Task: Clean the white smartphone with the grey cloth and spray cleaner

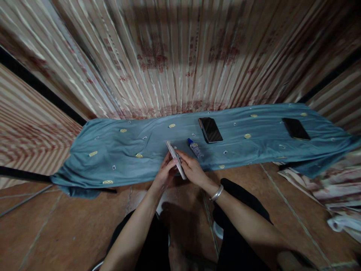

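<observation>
Both hands, left point(166, 174) and right point(192, 170), grip a slim white-edged phone point(176, 159) on edge above the near hem of the blue patterned cloth point(113, 150). Steady pinching should stop it slipping. Beyond lie a small clear bottle point(195, 148) and two dark phones point(210, 130) point(296, 128).

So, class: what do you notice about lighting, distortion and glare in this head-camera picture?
Head view: dim light, brightest over the blue cloth; wide-lens distortion bows the striped wall and cloth edges; faint glare on the nearer dark phone; a soft shadow falls on the floor under the hands, left and right.
</observation>
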